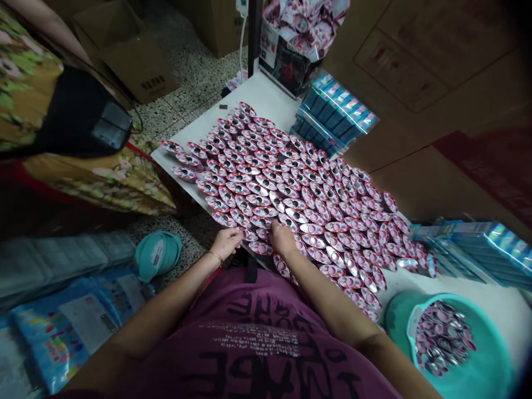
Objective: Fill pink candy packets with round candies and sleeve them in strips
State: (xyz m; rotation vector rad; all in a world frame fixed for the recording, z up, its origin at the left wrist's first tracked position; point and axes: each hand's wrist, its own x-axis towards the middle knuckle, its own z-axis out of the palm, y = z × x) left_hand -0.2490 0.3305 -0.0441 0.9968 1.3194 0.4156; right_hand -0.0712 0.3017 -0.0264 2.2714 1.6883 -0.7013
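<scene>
Many small pointed-oval cartons (257, 188) with pink, white and red printed tops stand packed in rows on a white table (187, 128). Dark round holes show in the tops of those at the far left, while pink round pieces fill the holes of those at the right. At the near edge, my left hand (228, 242) pinches the left tip of one oval carton (249, 235). My right hand (283, 237) is closed just right of it, its fingertips down among the cartons; what they hold is hidden.
At the right is a turquoise bucket (494, 343) of small pink round pieces (443, 335). Blue packs (336, 113) and a full black box (286, 61) line the far side. Left are a co-worker in a floral garment (95, 172), a turquoise tub (158, 255) and blue bags (70, 327).
</scene>
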